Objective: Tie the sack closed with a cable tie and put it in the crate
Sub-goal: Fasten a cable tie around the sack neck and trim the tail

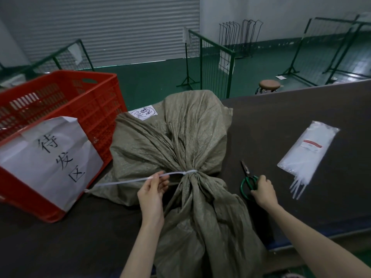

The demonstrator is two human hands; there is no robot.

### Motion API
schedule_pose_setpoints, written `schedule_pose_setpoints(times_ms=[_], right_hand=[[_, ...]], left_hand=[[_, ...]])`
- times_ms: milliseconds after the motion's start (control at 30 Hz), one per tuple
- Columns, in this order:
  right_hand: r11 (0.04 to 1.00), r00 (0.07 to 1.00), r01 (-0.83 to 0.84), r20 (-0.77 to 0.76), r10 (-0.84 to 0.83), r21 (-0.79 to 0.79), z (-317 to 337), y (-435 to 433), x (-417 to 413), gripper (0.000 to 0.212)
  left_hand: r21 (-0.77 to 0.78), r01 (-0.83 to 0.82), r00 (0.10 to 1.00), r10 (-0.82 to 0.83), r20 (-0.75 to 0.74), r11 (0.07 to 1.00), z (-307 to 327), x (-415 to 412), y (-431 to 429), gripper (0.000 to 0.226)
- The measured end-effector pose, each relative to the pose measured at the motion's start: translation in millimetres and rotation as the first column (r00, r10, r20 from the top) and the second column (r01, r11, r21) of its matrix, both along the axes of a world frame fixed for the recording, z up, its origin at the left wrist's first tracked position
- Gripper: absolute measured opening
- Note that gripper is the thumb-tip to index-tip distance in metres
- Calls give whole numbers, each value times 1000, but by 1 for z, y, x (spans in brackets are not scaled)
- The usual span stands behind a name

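An olive woven sack (176, 137) lies on the dark table (291, 121), its neck gathered and cinched by a white cable tie (188, 172). The tie's long tail stretches left, and my left hand (152, 189) pinches that tail. My right hand (263, 190) rests on the handles of green scissors (248, 180), which lie on the table just right of the neck, blades pointing away from me. A red plastic crate (96, 109) stands at the left, touching the sack, with a white paper sign taped on its front.
A clear bag of white cable ties (307, 149) lies at the right of the table. Beyond the far edge are green wire fences (212, 61), a round stool (269, 86) and a green floor.
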State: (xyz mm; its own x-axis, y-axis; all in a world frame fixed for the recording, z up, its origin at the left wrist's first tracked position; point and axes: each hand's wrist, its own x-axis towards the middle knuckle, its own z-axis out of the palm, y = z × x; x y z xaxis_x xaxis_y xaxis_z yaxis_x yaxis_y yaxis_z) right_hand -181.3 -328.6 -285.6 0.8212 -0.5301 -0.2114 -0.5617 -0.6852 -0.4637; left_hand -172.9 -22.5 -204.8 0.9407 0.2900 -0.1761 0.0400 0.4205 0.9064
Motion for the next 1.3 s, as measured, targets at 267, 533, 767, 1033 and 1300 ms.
schedule_pose_setpoints(times_ms=[267,533,767,1033,1300], right_hand=[[926,970,241,-31,-242,290,10,5,8,64],[530,913,86,146,-381,844,60,34,14,57],[281,834,-443,506,-219,852,119,83,-15,55],[-129,921,-228,257,293,965,123,116,-47,67],[-202,840,-88,182,511,975,103,118,-53,69]], left_hand=[[-4,-6,1000,6,12,1000,10,-3,-4,22],[16,13,998,-14,62,1000,19,-2,-9,23],[131,71,987,-89,136,989,32,2,-6,23],[316,42,962,-124,243,948,52,13,5,23],[417,59,941,-190,280,907,59,6,-3,19]])
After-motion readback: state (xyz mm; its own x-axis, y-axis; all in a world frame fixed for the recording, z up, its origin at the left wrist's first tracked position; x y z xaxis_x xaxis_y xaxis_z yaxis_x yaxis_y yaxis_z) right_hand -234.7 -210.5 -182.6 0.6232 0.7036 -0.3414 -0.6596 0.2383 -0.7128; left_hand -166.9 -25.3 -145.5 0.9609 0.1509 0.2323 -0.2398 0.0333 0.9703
